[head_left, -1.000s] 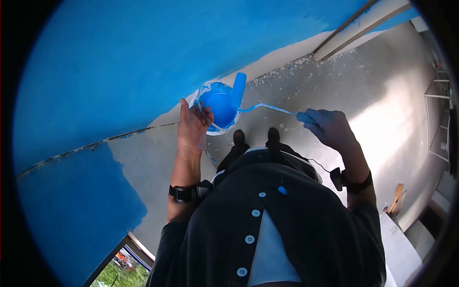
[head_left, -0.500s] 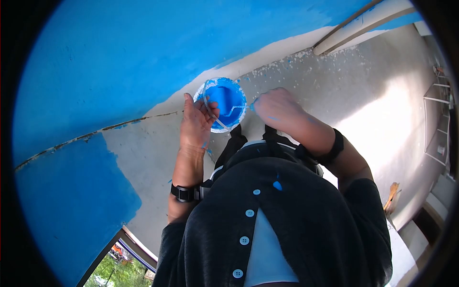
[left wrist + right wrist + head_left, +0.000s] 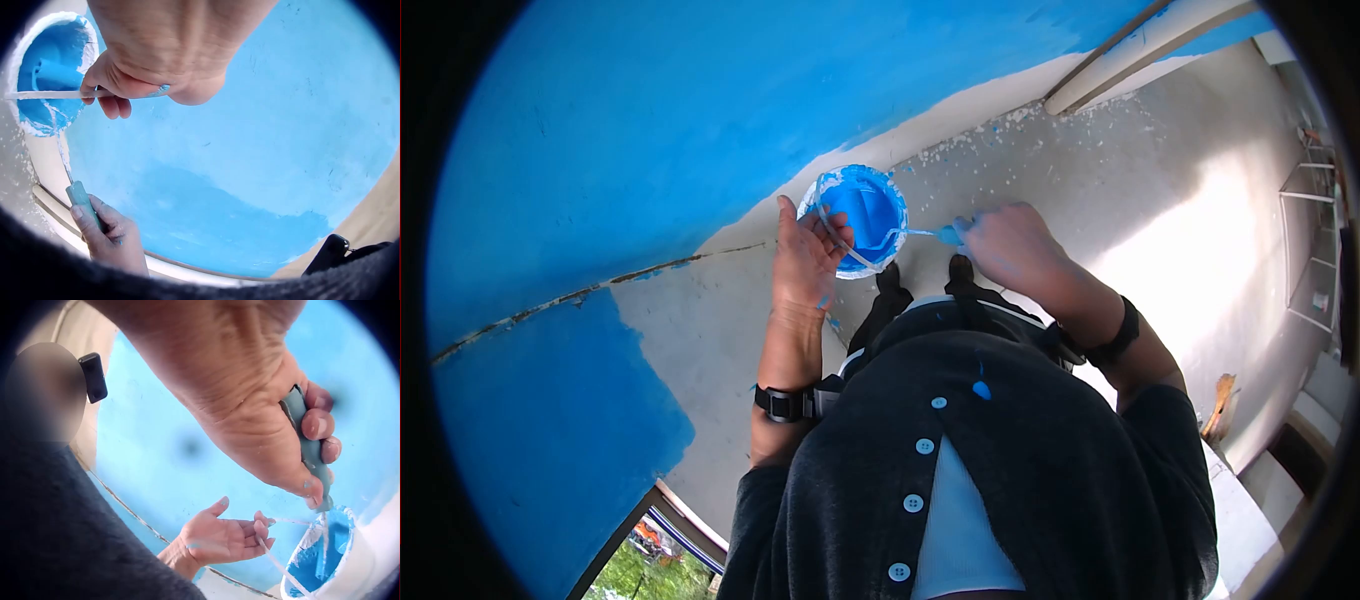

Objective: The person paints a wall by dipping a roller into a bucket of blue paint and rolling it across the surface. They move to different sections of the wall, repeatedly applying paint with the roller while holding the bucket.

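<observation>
A white bucket [image 3: 900, 205] of blue paint hangs by its thin handle [image 3: 53, 95] from the curled fingers of my left hand [image 3: 805, 262], thumb sticking out, palm up in the right wrist view. My right hand [image 3: 1012, 243] grips the blue-green handle [image 3: 309, 447] of a paint roller, fingers wrapped round it. The roller's wire frame [image 3: 915, 232] runs over the bucket's rim, and its blue-coated head [image 3: 57, 75] lies inside the bucket against the paint. Paint smears mark the left wrist.
A wall [image 3: 650, 120] painted mostly blue rises at the left, with a pale strip along its base. Grey floor [image 3: 1120, 170] with paint specks spreads to the right. A pale post [image 3: 1140, 60] stands at the top right, a metal rack [image 3: 1310, 195] at far right.
My right hand has moved left toward the bucket, then slightly back right. The roller head, upright at the bucket's right side earlier, now lies down inside. My left hand has barely moved.
</observation>
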`<action>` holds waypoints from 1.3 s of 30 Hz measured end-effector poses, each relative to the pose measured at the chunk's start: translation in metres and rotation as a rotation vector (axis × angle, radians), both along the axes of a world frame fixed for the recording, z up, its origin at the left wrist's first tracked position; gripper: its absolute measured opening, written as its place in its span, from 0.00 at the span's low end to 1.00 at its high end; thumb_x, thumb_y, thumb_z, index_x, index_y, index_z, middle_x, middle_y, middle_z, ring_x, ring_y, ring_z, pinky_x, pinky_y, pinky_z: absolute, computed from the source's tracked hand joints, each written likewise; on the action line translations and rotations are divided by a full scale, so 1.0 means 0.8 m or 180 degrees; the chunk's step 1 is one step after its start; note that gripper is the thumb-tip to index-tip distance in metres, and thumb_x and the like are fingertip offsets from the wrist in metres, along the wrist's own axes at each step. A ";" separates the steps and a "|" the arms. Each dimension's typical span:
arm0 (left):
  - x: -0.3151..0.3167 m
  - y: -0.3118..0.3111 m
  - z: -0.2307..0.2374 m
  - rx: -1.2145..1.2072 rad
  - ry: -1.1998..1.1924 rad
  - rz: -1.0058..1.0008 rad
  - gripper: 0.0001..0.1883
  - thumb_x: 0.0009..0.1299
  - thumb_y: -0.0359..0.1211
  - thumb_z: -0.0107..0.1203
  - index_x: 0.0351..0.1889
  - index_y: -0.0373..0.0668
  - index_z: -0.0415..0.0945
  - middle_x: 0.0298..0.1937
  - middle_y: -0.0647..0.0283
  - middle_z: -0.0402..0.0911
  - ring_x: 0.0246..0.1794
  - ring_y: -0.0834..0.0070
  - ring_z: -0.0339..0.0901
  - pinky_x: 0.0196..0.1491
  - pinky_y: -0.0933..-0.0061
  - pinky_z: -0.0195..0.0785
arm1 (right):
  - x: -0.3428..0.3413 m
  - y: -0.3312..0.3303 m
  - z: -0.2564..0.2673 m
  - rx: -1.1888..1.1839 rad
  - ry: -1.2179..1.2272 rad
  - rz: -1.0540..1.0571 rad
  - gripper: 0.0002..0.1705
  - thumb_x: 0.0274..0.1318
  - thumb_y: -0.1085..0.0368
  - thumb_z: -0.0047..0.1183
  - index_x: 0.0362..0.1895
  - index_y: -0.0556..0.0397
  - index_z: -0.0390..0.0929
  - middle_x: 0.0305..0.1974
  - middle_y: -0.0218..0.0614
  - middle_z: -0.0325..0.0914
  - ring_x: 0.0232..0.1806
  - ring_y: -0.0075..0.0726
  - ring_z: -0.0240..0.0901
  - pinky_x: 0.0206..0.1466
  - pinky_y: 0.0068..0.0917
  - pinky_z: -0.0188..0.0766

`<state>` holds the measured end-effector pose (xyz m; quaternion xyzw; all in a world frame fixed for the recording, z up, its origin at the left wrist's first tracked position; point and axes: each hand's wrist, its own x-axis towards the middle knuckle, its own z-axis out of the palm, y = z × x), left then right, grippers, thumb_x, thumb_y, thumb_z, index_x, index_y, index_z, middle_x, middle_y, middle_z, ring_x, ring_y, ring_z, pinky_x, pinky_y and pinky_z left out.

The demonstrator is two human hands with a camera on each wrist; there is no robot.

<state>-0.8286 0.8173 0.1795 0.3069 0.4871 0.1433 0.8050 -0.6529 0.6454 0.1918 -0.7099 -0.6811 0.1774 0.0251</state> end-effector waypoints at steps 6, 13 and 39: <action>-0.004 0.000 0.004 -0.0014 -0.0313 -0.0008 0.36 0.62 0.62 0.32 0.34 0.31 0.66 0.28 0.59 0.71 0.31 0.70 0.68 0.42 0.68 0.62 | -0.012 -0.049 -0.007 0.0341 -0.0148 -0.0426 0.13 0.46 0.58 0.48 0.35 0.51 0.70 0.18 0.35 0.68 0.19 0.40 0.68 0.21 0.35 0.63; -0.009 -0.003 0.030 -0.0090 -0.0679 0.0181 0.37 0.60 0.63 0.33 0.32 0.32 0.67 0.30 0.58 0.71 0.33 0.67 0.68 0.45 0.62 0.61 | -0.010 -0.095 0.014 0.0942 -0.0090 -0.0888 0.19 0.43 0.60 0.47 0.43 0.53 0.70 0.20 0.36 0.69 0.21 0.41 0.69 0.22 0.35 0.66; -0.001 -0.004 0.027 -0.0362 -0.0578 0.0788 0.36 0.60 0.63 0.34 0.32 0.33 0.64 0.29 0.58 0.67 0.31 0.66 0.64 0.44 0.59 0.56 | 0.087 0.004 0.070 0.2883 0.0752 -0.2688 0.25 0.51 0.62 0.46 0.55 0.48 0.61 0.20 0.48 0.71 0.22 0.51 0.70 0.24 0.37 0.66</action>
